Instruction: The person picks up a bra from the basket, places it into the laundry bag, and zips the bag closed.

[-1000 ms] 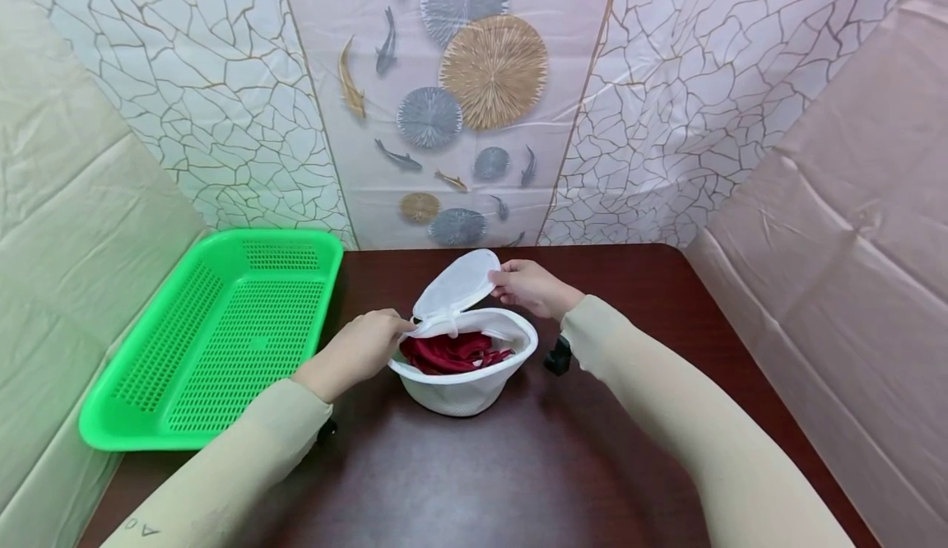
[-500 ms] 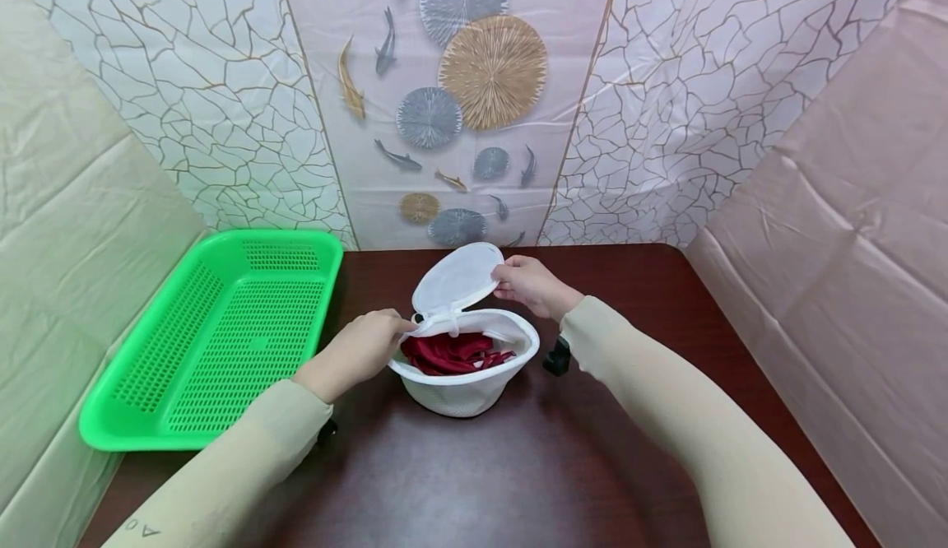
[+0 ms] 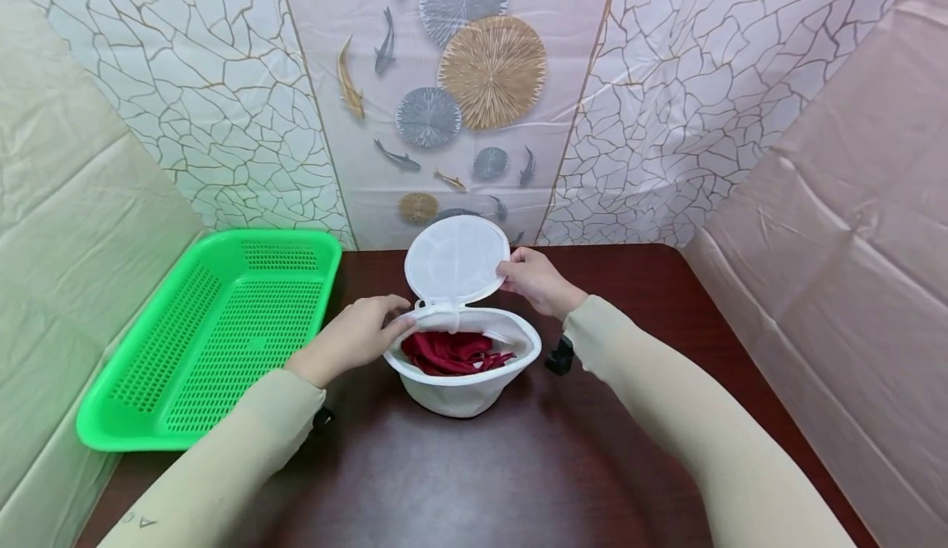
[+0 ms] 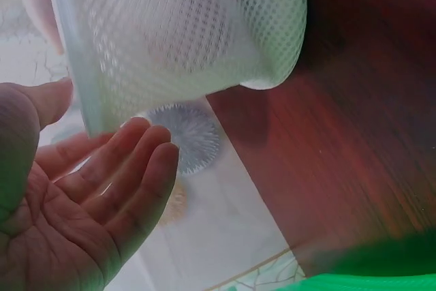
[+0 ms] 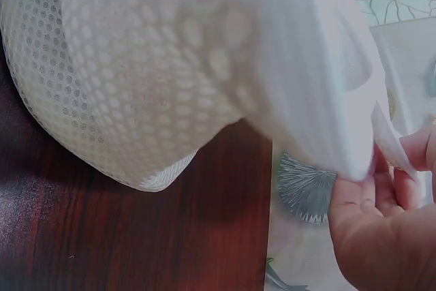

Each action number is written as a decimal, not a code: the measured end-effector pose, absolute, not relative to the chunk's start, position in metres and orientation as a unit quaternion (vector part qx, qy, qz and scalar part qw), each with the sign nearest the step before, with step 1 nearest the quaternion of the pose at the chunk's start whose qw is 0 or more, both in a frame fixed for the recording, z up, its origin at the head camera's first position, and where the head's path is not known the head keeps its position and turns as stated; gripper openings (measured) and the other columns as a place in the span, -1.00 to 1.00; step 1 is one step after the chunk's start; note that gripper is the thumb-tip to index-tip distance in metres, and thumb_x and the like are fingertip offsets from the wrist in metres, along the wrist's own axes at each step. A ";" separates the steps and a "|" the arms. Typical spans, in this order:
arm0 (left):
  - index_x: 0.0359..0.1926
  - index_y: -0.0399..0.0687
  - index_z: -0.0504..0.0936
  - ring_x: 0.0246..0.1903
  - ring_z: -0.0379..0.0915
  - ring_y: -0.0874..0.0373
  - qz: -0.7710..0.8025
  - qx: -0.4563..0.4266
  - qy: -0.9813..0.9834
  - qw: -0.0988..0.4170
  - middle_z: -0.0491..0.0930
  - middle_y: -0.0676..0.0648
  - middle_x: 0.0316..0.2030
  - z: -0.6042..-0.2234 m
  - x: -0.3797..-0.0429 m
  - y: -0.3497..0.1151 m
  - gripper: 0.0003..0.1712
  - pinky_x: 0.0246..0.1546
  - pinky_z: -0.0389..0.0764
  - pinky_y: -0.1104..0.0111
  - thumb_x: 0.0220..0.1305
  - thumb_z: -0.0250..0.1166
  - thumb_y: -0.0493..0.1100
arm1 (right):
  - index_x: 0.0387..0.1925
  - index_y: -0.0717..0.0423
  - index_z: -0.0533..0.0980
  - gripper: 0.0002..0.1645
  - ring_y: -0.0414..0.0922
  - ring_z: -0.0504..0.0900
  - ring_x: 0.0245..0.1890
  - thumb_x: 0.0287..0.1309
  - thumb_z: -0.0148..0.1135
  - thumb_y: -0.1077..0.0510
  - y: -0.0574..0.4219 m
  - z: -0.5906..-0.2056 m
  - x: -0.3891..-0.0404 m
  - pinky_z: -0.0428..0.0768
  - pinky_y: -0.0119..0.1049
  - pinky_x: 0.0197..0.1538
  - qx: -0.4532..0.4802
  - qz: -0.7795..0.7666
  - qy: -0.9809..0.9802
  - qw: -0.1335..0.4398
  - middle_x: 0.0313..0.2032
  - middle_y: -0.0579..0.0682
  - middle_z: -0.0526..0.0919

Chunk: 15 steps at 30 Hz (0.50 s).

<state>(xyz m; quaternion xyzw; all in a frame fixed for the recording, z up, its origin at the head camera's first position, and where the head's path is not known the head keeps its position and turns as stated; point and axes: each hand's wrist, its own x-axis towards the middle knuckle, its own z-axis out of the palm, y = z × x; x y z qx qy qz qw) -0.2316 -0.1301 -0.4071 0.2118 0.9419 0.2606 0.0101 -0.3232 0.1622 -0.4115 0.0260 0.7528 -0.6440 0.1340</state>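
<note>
A white mesh laundry bag point(image 3: 455, 398) with a stiff oval rim stands on the table in the head view. Crumpled red fabric point(image 3: 447, 352) lies inside it. Its round white lid point(image 3: 453, 258) is raised at the back, joined to the rim there. My right hand point(image 3: 539, 281) pinches the lid's right edge between thumb and fingers. At the rim's left end is my left hand point(image 3: 354, 336), its fingers loosely extended. In the left wrist view, the thumb and fingertips of that hand point(image 4: 88, 202) lie close beside the bag's rim; whether they touch it is hard to tell.
To the left, a green plastic basket point(image 3: 335, 285) with slotted sides and floor rests on the brown table point(image 3: 459, 482). A patterned cloth backdrop point(image 3: 629, 161) rises behind the table, and plain cloth walls flank both sides.
The lid has swung up and back, from tilted to nearly upright, with my right hand holding its edge. My left hand has let go of the rim, its fingers spreading.
</note>
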 end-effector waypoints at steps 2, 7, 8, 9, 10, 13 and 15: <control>0.13 -0.15 0.54 -0.18 0.58 0.12 0.276 0.199 0.940 0.012 0.67 -0.02 -0.19 -0.405 -0.236 -0.132 -0.53 -0.10 0.55 0.17 0.36 0.21 0.06 | -0.25 0.30 0.31 -0.83 0.00 0.61 -0.12 0.21 0.12 0.31 0.163 -0.410 -0.323 0.54 -0.12 0.06 0.018 -0.647 0.752 0.128 -0.03 0.24 0.46; 0.16 -0.20 0.48 -0.13 0.58 0.04 0.319 0.167 0.933 0.003 0.67 -0.10 -0.16 -0.400 -0.247 -0.135 -0.48 -0.07 0.53 0.12 0.37 0.18 0.08 | -0.26 0.27 0.32 -0.85 0.00 0.60 -0.12 0.23 0.13 0.29 0.163 -0.406 -0.321 0.52 -0.09 0.09 -0.004 -0.650 0.751 0.113 -0.04 0.22 0.48; 0.17 -0.21 0.47 -0.11 0.58 0.02 0.331 0.160 0.930 0.002 0.66 -0.13 -0.15 -0.399 -0.249 -0.136 -0.47 -0.05 0.52 0.11 0.37 0.18 0.08 | -0.27 0.27 0.32 -0.85 0.00 0.60 -0.13 0.23 0.13 0.29 0.163 -0.405 -0.320 0.51 -0.08 0.09 -0.008 -0.651 0.751 0.110 -0.05 0.21 0.48; 0.19 -0.23 0.45 -0.10 0.58 0.00 0.343 0.153 0.927 0.000 0.65 -0.15 -0.12 -0.398 -0.251 -0.137 -0.45 -0.04 0.52 0.09 0.38 0.18 0.07 | -0.27 0.26 0.32 -0.85 0.00 0.60 -0.13 0.23 0.13 0.29 0.163 -0.403 -0.320 0.51 -0.07 0.09 -0.013 -0.651 0.751 0.107 -0.05 0.21 0.49; 0.21 -0.25 0.42 -0.07 0.57 -0.03 0.356 0.147 0.923 -0.001 0.64 -0.18 -0.10 -0.398 -0.253 -0.137 -0.44 -0.02 0.51 0.07 0.38 0.17 0.06 | -0.28 0.26 0.32 -0.85 0.00 0.60 -0.13 0.24 0.13 0.30 0.163 -0.403 -0.319 0.50 -0.05 0.10 -0.018 -0.654 0.749 0.106 -0.05 0.21 0.49; 0.28 -0.26 0.34 -0.05 0.56 -0.08 0.389 0.129 0.912 0.000 0.62 -0.22 -0.04 -0.396 -0.257 -0.138 -0.38 0.00 0.51 0.06 0.38 0.17 0.06 | -0.30 0.26 0.30 -0.84 -0.01 0.61 -0.13 0.24 0.14 0.31 0.164 -0.401 -0.318 0.51 -0.06 0.09 -0.035 -0.660 0.744 0.104 -0.06 0.21 0.51; 0.32 -0.28 0.29 -0.07 0.56 -0.10 0.409 0.126 0.904 -0.001 0.60 -0.24 -0.02 -0.395 -0.259 -0.137 -0.35 -0.01 0.51 0.06 0.39 0.17 0.03 | -0.31 0.26 0.29 -0.83 -0.03 0.62 -0.14 0.24 0.14 0.33 0.164 -0.400 -0.317 0.54 -0.10 0.06 -0.047 -0.665 0.738 0.104 -0.09 0.20 0.53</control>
